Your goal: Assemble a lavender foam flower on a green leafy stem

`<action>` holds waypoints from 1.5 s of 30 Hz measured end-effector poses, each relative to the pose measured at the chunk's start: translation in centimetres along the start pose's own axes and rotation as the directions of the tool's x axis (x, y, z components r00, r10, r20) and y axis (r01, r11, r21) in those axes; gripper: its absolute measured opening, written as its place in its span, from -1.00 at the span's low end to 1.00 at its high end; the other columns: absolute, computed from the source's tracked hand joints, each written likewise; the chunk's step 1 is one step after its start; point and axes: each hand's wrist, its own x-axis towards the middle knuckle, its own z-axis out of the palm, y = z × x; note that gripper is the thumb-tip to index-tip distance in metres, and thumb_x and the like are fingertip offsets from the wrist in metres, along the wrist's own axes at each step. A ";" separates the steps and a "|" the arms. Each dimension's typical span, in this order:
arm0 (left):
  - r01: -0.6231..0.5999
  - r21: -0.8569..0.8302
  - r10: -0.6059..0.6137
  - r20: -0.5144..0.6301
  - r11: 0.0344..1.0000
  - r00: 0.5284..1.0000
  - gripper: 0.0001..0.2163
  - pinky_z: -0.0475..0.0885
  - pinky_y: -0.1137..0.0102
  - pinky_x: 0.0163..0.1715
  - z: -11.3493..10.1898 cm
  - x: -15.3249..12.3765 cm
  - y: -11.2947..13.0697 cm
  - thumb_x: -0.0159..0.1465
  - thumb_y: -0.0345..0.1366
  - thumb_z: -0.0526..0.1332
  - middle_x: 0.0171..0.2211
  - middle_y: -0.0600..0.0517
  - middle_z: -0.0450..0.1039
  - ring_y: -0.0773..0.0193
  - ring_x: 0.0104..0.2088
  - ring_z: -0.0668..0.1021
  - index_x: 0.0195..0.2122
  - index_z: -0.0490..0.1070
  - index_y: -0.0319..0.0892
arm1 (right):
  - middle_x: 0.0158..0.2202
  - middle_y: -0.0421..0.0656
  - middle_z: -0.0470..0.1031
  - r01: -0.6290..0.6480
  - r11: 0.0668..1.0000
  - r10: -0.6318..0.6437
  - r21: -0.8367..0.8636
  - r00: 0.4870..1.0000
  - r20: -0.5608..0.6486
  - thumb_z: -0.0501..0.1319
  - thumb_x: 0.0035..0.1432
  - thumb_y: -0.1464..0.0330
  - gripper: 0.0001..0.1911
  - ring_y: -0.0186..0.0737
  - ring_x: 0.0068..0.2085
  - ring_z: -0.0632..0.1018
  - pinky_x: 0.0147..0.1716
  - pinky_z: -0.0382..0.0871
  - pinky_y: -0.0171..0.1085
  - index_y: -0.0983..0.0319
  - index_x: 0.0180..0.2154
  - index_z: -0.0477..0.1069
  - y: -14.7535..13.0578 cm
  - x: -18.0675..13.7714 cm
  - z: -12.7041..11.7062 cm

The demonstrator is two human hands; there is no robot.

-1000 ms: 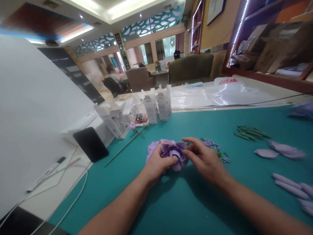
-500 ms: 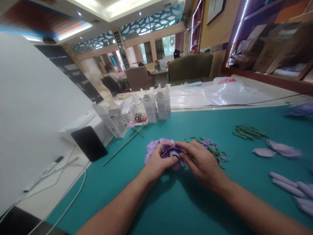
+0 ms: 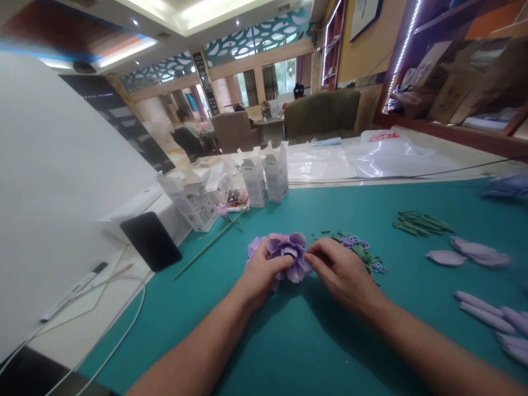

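A purple layered foam flower (image 3: 289, 250) sits between my hands above the teal mat (image 3: 313, 341). My left hand (image 3: 259, 275) wraps its fingers round the flower's left side, thumb pressed on its lower petals. My right hand (image 3: 340, 272) pinches the flower's right edge with thumb and forefinger. Just right of my right hand lies a small heap of green and purple cut pieces (image 3: 363, 250).
Loose purple petals (image 3: 474, 253) and more petals (image 3: 495, 319) lie at the right, green stem pieces (image 3: 421, 223) behind them. A long green stem with a bud (image 3: 214, 234), white cartons (image 3: 264, 176), a black tablet (image 3: 150, 241) and cables (image 3: 115, 341) stand at the left.
The flower has been turned and tipped so its open face looks up; my right hand slid down from the top petals to pinch the right edge.
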 end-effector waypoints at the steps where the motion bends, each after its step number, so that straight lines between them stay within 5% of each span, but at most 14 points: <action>1: 0.006 -0.004 -0.006 0.000 1.000 1.000 -0.56 0.33 0.40 -0.35 0.0 0.0 0.0 -0.07 -0.27 0.38 -0.28 0.00 0.46 0.25 -0.34 0.48 -0.12 0.41 -0.18 | -0.46 -0.19 0.40 -0.003 1.000 0.003 0.000 1.000 0.004 0.07 0.22 0.33 -0.84 -0.24 -0.42 0.41 -0.41 0.25 -0.28 0.19 -0.39 0.35 0.0 0.0 -0.1; 8: 0.055 -0.108 -0.056 -0.004 0.993 0.998 -0.57 0.31 0.46 -0.44 0.3 -0.3 0.6 -0.09 -0.29 0.39 -0.33 0.04 0.45 0.32 -0.40 0.46 -0.15 0.42 -0.18 | -0.38 -0.15 0.50 -0.097 0.995 0.097 0.005 0.995 -0.038 0.06 0.22 0.32 -0.86 -0.20 -0.37 0.49 -0.38 0.32 -0.25 0.19 -0.28 0.38 1.2 0.4 -0.2; 15: 0.062 -0.189 -0.073 -0.051 0.980 0.996 -0.65 0.34 0.49 -0.45 0.2 -0.3 1.0 -0.08 -0.33 0.38 -0.35 0.05 0.48 0.35 -0.41 0.48 -0.22 0.45 -0.18 | -0.33 -0.12 0.58 -0.200 0.976 0.186 0.083 0.970 0.160 0.07 0.21 0.29 -0.78 -0.13 -0.30 0.56 -0.31 0.36 -0.19 0.20 -0.24 0.47 2.4 0.5 0.5; 27: 0.077 -0.198 -0.092 -0.067 0.977 0.994 -0.58 0.37 0.50 -0.42 0.3 -0.2 0.5 -0.08 -0.36 0.38 -0.35 0.07 0.51 0.36 -0.41 0.51 -0.15 0.41 -0.18 | -0.33 -0.15 0.57 -0.222 0.968 0.201 0.121 0.966 0.164 0.09 0.19 0.27 -0.80 -0.14 -0.28 0.54 -0.25 0.36 -0.17 0.19 -0.26 0.46 1.6 0.3 0.5; 45: 0.019 -0.284 -0.030 -0.034 0.959 0.999 -0.64 0.35 0.49 -0.45 0.0 0.3 0.1 -0.13 -0.30 0.46 -0.40 0.05 0.51 0.36 -0.44 0.50 -0.29 0.45 -0.21 | -0.33 -0.12 0.52 -0.335 0.854 0.290 0.399 0.942 0.170 0.17 0.08 0.11 -0.61 -0.08 -0.23 0.53 -0.18 0.39 -0.13 0.21 -0.13 0.43 1.7 0.3 1.1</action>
